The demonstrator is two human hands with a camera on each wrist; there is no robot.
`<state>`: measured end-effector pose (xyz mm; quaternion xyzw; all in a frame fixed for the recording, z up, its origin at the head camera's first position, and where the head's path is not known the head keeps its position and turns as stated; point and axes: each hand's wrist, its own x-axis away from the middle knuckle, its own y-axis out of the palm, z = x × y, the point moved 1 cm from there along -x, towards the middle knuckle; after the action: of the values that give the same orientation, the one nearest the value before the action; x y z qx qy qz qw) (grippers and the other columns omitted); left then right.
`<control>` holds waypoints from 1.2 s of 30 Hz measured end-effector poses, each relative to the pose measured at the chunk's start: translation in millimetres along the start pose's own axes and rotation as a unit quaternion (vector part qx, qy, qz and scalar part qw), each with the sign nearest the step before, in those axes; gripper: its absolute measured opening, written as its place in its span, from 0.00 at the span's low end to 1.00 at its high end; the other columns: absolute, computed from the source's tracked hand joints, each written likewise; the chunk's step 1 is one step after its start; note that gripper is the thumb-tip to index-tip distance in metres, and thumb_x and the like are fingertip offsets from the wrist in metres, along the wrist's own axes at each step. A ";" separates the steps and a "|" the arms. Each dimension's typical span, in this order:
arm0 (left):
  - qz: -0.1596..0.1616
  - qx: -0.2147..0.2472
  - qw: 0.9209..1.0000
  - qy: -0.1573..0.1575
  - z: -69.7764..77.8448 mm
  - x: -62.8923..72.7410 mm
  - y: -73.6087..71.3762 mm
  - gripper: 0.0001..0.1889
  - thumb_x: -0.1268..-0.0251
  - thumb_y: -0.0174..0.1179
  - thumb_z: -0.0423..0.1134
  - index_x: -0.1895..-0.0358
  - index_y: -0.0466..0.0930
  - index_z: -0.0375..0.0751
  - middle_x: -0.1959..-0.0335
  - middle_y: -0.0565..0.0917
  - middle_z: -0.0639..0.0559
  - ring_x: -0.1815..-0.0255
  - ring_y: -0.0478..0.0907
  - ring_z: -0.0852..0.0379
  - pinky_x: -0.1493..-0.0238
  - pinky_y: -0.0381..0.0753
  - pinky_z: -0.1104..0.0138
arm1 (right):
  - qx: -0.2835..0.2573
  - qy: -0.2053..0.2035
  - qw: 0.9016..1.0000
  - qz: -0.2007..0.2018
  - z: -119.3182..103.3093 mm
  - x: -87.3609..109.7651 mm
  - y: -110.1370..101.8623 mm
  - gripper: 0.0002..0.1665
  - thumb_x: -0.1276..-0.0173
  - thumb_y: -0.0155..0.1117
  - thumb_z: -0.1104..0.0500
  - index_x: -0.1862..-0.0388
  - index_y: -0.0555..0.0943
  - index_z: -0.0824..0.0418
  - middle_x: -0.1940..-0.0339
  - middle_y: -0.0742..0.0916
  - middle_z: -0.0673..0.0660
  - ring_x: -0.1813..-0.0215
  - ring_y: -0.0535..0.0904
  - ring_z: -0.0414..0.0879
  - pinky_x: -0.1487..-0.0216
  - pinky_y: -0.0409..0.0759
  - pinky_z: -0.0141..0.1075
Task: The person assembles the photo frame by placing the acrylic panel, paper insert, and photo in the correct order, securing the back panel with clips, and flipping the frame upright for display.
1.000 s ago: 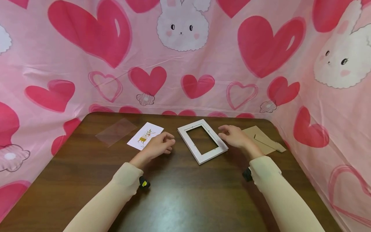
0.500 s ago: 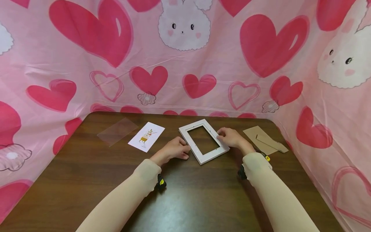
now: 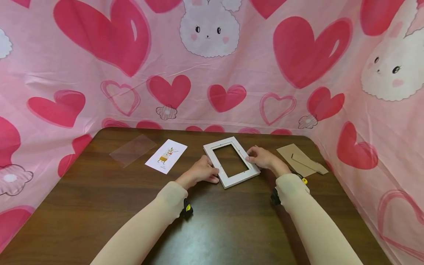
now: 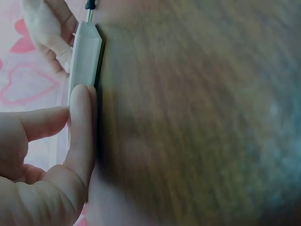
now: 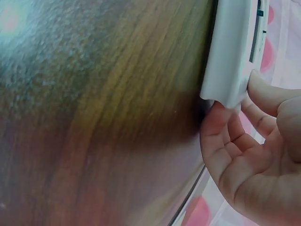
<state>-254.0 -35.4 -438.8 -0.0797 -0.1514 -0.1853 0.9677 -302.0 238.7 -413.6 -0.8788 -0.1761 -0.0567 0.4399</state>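
Observation:
A white picture frame with an open middle lies between both hands in the head view. My left hand grips its left side; in the left wrist view one finger lies along the outer edge of the frame. On the opposite side my right hand pinches the edge. The right wrist view shows the thumb on the back face and fingers curled under the frame. Small metal tabs show around the inner opening.
Left of the frame lie a white card with a printed plant and a clear plastic sheet. A brown backing board with a stand leg lies right. A yellow-and-black tool shows behind the right wrist. Patterned cloth surrounds the wooden table.
My left hand has moved right, from over the card to the frame's left edge. My right hand has come onto the frame's right edge. The frame has shifted very slightly.

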 end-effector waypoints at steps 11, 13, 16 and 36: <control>0.003 -0.018 1.000 0.005 -1.1 1.8 -16.3 0.19 0.25 0.61 0.26 0.41 0.60 0.27 0.64 0.81 0.40 0.76 0.84 0.59 0.67 0.87 0.69 | -0.077 0.037 0.996 -0.029 -10.0 5.2 12.6 0.20 0.18 0.63 0.59 0.37 0.71 0.68 0.57 0.80 0.64 0.64 0.80 0.49 0.63 0.87 0.42; 0.008 -0.021 1.000 0.003 -1.7 1.9 -19.7 0.20 0.25 0.61 0.26 0.40 0.60 0.28 0.63 0.81 0.42 0.76 0.83 0.59 0.68 0.87 0.69 | -0.082 0.036 0.995 -0.033 -11.7 5.8 14.7 0.20 0.19 0.63 0.60 0.38 0.70 0.68 0.62 0.80 0.61 0.65 0.79 0.49 0.65 0.87 0.41; 0.013 -0.031 0.999 0.005 -2.6 2.0 -24.6 0.20 0.25 0.61 0.27 0.40 0.61 0.29 0.63 0.81 0.43 0.76 0.83 0.59 0.68 0.86 0.69 | -0.098 0.036 0.994 -0.039 -14.0 6.8 18.2 0.20 0.19 0.63 0.61 0.39 0.68 0.68 0.64 0.79 0.60 0.67 0.79 0.48 0.68 0.86 0.40; 0.032 -0.147 0.988 0.014 -0.3 12.4 -50.3 0.21 0.21 0.59 0.33 0.31 0.68 0.32 0.61 0.81 0.41 0.72 0.82 0.55 0.63 0.88 0.65 | -0.176 0.050 0.982 -0.044 -34.6 18.0 43.1 0.41 0.16 0.59 0.60 0.13 0.51 0.63 0.66 0.79 0.61 0.75 0.79 0.46 0.73 0.87 0.38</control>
<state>-262.1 -85.8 -430.1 -0.2234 -0.1061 -0.1756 0.9529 -267.9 192.3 -420.5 -0.9299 -0.1797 -0.1498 0.2840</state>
